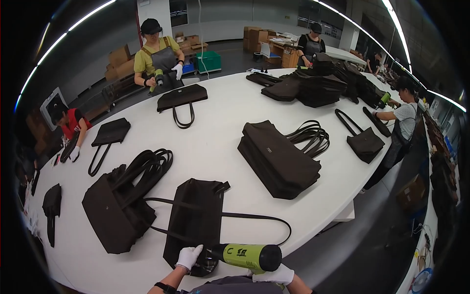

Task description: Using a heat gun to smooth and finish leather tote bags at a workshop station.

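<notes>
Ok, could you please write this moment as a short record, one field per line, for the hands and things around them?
Left hand: white-gloved, on the near end of a dark brown, long-strapped bag
Right hand: white-gloved, holding a lime-green and black heat gun
Heat gun direction: front end points left, toward left hand and bag
Left side: dark brown bags with looped handles
Right side: pile of dark brown bags
Surface: large white table
Across table: person in yellow top, holding a green tool

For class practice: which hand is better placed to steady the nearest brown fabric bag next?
Probably the white-gloved left hand, touching the bag; the right hand holds the green cylindrical heat gun.
</notes>
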### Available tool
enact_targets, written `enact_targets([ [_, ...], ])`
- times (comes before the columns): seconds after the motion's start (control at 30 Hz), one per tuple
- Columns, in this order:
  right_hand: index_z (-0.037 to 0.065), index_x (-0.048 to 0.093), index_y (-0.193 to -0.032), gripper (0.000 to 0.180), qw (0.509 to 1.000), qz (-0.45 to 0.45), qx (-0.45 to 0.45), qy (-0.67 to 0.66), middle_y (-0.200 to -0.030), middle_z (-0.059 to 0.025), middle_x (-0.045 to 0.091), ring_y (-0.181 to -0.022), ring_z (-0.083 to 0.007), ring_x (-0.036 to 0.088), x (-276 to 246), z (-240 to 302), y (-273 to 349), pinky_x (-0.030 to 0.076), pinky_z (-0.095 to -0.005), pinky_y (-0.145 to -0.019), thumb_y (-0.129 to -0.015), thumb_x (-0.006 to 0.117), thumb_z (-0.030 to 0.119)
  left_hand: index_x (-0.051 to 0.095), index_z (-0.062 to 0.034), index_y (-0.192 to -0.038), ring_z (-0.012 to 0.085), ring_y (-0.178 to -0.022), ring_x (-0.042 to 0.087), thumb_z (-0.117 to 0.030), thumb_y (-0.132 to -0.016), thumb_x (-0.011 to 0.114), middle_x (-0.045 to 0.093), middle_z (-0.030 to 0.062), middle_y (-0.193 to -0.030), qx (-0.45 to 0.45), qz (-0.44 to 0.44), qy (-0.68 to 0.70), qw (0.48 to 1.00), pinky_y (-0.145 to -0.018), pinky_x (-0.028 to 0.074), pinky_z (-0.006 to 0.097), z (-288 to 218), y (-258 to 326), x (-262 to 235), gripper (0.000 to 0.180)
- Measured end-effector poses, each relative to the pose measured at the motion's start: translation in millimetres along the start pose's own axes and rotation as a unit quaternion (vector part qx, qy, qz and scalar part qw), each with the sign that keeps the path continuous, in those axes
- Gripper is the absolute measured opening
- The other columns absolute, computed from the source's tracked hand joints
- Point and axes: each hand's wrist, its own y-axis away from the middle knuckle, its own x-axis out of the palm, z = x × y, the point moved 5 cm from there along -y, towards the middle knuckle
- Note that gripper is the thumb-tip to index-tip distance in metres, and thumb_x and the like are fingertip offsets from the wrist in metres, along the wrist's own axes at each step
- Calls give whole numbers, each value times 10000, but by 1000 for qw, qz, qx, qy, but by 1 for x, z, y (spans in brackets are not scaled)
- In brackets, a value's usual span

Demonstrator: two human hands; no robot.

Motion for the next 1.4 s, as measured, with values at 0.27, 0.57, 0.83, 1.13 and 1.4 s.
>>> enact_targets([
  [0.27,6,624,-1080,340,998,-28,19,-46,-948,-64,667,-802,-113,614,-6,6,6,509,-252,-689,-769,749,65,610,78,-899,138,-663,623,-269,-849,694,623,93,-791,-23,125,39,991,-537,572,298,-28,30,-2,361],
  [0.57,26,579,-1170,423,999,22,-13,-35,-1012,-73,667,-921,-135,623,7,-6,5,510,-290,-822,-792,748,112,575,-13,-732,81,-574,573,-194,-850,697,559,15,-670,-69,65,206,974,-494,524,245,-2,27,4,248],
  [0.83,16,604,-1115,365,999,10,-37,28,-999,-69,669,-890,-130,621,-1,7,-3,518,-289,-780,-779,736,69,579,1,-776,83,-585,574,-145,-827,701,570,20,-703,-54,117,170,977,-531,547,252,-4,28,-1,197],
  [1.13,19,589,-1140,429,998,-11,57,6,-986,-69,678,-882,-128,633,9,19,2,524,-285,-791,-757,771,82,617,-14,-833,75,-616,577,-150,-844,685,595,12,-743,-65,101,230,966,-540,559,257,-3,35,-2,153],
  [1.4,12,629,-1084,358,999,18,30,23,-947,-63,681,-808,-106,625,8,40,15,518,-257,-696,-755,760,67,629,40,-1065,159,-586,630,-461,-964,477,654,109,-834,-94,62,356,927,-527,469,217,34,19,0,533],
])
